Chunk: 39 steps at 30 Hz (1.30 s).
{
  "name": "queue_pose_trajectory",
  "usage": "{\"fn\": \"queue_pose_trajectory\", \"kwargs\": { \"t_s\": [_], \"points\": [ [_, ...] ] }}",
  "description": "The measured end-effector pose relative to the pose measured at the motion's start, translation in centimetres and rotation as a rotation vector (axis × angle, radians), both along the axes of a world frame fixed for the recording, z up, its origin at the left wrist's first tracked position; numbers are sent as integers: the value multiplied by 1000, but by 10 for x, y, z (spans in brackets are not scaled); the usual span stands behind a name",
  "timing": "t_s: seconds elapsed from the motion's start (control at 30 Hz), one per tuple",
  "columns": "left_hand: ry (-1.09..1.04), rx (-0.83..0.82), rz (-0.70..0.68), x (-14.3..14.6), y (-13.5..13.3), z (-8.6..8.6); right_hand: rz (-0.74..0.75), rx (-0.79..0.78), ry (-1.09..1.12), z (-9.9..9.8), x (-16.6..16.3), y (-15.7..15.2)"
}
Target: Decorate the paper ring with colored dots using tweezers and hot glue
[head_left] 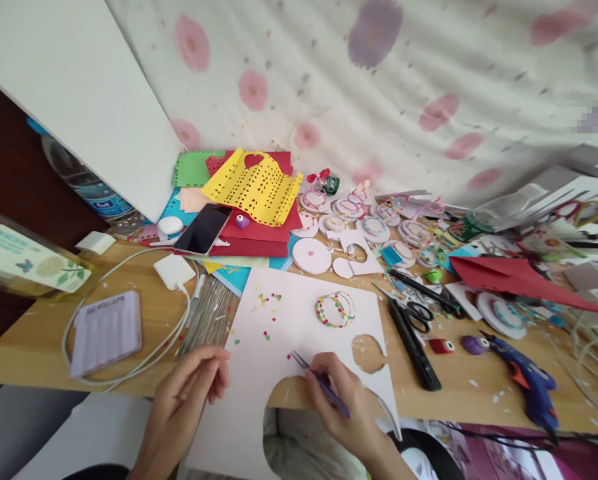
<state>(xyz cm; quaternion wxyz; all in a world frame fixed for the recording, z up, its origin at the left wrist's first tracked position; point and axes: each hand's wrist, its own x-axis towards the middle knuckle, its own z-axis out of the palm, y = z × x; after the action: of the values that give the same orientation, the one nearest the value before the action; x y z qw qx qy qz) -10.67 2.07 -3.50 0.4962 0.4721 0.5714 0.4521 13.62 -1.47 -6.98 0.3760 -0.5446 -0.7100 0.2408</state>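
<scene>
My right hand (343,403) grips a pair of blue tweezers (299,361) over a white paper sheet (251,393) with round cut-outs. The tweezer tips are slightly apart beside a tiny red dot (289,357); whether they touch it I cannot tell. My left hand (189,383) is at the sheet's left edge, fingers curled and thumb pressed in; anything between them is hidden. Scattered tiny red, yellow and green pieces (267,335) lie on the sheet. Farther right on it rest thin rings dotted with colours (333,311).
Left are a bundle of thin wires (206,317), a lilac box (107,325), a white charger (174,271) and a phone (203,229). Punched yellow paper (256,187) lies behind. Right are a black cutter (415,347), scissors (419,315) and a blue glue gun (526,380).
</scene>
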Motion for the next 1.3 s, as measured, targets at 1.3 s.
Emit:
{"fn": "queue_pose_trajectory", "kwargs": {
  "t_s": [1.3],
  "points": [
    [-205,-91,-125,34,7,2,133,219,238,26,-20,23]
  ]
}}
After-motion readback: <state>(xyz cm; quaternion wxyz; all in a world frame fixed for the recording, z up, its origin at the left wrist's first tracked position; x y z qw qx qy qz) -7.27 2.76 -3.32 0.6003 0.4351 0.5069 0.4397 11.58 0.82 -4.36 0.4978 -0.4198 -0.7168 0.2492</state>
